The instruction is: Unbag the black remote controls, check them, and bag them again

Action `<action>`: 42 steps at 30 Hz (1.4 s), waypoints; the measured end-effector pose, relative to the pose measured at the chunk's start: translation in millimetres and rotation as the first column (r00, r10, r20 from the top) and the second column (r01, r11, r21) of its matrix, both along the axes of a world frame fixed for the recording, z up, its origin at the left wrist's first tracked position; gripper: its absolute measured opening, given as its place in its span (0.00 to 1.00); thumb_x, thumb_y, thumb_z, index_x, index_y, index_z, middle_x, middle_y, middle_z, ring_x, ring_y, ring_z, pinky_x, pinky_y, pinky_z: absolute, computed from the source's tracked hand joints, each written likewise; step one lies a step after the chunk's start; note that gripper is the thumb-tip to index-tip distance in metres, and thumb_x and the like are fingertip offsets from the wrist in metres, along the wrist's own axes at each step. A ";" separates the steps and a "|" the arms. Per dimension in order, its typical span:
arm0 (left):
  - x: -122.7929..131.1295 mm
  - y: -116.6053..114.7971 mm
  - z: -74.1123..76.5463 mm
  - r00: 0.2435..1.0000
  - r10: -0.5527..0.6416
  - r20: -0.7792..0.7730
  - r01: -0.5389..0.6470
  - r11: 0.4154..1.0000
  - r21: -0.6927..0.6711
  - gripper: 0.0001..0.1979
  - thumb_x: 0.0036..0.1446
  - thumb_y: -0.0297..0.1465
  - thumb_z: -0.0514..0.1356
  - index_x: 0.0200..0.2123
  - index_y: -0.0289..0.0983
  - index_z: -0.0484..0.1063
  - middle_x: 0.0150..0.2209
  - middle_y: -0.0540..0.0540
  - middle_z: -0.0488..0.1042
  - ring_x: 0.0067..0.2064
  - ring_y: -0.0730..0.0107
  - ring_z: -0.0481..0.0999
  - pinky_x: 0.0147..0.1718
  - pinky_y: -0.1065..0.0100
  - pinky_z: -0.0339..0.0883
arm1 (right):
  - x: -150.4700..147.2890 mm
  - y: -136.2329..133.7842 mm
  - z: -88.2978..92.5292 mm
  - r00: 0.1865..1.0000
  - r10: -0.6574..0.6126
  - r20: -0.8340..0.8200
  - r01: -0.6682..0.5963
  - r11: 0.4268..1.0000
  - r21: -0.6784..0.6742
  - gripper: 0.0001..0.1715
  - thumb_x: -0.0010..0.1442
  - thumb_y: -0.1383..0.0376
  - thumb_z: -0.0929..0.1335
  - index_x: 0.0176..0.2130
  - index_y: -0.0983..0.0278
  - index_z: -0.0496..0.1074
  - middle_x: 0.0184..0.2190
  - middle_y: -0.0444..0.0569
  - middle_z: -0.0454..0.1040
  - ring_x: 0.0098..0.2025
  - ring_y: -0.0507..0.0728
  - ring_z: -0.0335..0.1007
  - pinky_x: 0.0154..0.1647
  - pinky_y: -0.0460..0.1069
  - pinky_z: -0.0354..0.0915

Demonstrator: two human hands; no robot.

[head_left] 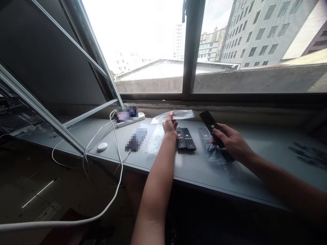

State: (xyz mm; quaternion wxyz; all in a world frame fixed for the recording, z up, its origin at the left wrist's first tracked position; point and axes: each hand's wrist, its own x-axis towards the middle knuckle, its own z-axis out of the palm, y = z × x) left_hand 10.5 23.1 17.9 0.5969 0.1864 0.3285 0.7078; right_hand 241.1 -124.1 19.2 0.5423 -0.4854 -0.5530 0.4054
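My left hand (169, 125) is closed on a clear plastic bag (184, 115), which it lifts above the table by the window. Under that wrist lies a stack of clear plastic bags (155, 142). Two black remote controls (187, 139) rest side by side just right of my left wrist, their keys facing up. My right hand (231, 139) grips another black remote control (208, 121), tilted up with its thumb over the keys. Below it on the table is a bagged remote control (207, 146), partly hidden by my right fingers.
A phone-like device (136, 139), blurred out, lies left of the bags with a cable. Behind it stands a white power strip (131, 120). A round white object (102, 146) sits near the front edge. White cables (120, 170) hang over the edge. Dark items (308, 154) lie at far right.
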 end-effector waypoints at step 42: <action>3.1 -0.4 0.4 0.974 -0.224 0.039 0.216 0.964 0.153 0.07 0.61 0.31 0.66 0.41 0.36 0.82 0.33 0.49 0.78 0.33 0.74 0.75 0.32 0.75 0.64 | -0.5 -1.1 -0.8 0.998 0.016 0.054 -0.014 0.999 -0.039 0.38 0.67 0.41 0.81 0.66 0.57 0.81 0.29 0.43 0.78 0.27 0.55 0.71 0.27 0.50 0.69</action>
